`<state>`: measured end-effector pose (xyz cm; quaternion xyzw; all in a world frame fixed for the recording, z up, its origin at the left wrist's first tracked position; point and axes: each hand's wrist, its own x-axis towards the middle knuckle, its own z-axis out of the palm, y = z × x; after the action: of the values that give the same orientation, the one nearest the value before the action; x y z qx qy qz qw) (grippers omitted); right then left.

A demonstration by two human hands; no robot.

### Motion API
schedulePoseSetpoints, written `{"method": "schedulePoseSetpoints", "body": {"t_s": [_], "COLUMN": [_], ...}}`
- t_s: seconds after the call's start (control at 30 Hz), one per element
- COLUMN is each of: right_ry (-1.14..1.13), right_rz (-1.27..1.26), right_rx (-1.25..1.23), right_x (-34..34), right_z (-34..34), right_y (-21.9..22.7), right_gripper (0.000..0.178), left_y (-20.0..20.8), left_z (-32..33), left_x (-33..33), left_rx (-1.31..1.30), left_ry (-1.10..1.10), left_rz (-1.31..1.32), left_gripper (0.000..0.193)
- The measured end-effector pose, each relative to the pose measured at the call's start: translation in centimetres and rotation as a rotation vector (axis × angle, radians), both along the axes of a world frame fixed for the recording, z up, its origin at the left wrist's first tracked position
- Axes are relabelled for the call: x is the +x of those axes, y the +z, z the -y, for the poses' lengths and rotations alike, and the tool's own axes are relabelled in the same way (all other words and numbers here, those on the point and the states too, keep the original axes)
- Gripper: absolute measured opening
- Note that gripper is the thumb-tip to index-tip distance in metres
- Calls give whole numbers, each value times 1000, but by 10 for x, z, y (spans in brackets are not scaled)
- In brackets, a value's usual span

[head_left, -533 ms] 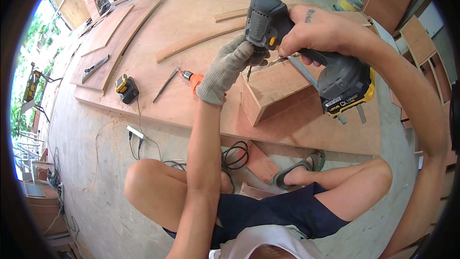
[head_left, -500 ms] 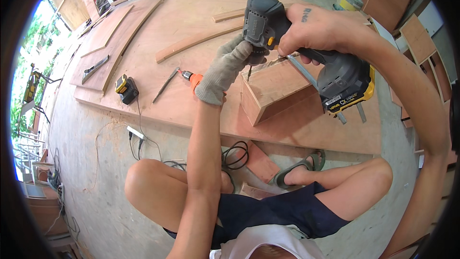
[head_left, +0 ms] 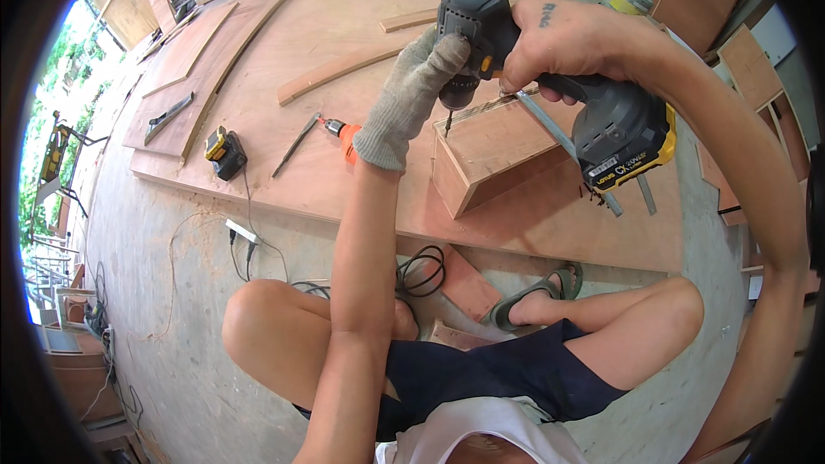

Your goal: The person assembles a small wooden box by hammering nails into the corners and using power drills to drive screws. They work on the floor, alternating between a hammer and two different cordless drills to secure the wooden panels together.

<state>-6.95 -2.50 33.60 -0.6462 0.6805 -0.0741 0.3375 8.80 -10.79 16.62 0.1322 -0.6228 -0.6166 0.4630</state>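
My right hand (head_left: 559,43), bare, wraps the grip of a black cordless drill (head_left: 474,17) with a yellow-trimmed battery. My left hand (head_left: 421,82), in a grey knit glove, is closed against the drill's front, fingers on its housing beside the chuck. From the chuck a thin bit (head_left: 449,125) points down at the top near corner of a small plywood box (head_left: 498,150). Whether the bit touches the wood, I cannot tell. A metal strip (head_left: 550,129) slants across the box below my right hand. Left of the box lies an orange drill (head_left: 347,139), partly behind my left wrist.
Under the box lies a large plywood sheet (head_left: 284,180). On it rest wood strips (head_left: 335,76), a utility knife (head_left: 170,118), a thin dark tool (head_left: 296,146) and a battery on a charger (head_left: 225,155). A coiled black cable (head_left: 421,275) and a power strip (head_left: 243,230) lie nearer me.
My left hand has slid from around the chuck up onto the drill's housing, so the chuck now shows. The drill has risen slightly in the picture; my right hand keeps its grip.
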Motion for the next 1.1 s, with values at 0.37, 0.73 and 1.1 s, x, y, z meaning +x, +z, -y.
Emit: {"method": "schedulePoseSetpoints", "body": {"t_s": [0.37,0.73,1.1], "right_ry": [-7,-89,-52], "right_rz": [23,73,76], "right_rx": [-8,0,-43], "right_x": [0,-18,-17], "right_z": [7,-6,1], "right_y": [-6,-10,-10], "right_gripper": [35,42,44], "left_y": [-7,6,7], "left_z": [5,-13,-1], "left_x": [3,-6,-7], "left_rx": [-42,-37,-57], "left_ry": [6,42,49], "left_rz": [46,78,54], "left_gripper": [74,65,63]}}
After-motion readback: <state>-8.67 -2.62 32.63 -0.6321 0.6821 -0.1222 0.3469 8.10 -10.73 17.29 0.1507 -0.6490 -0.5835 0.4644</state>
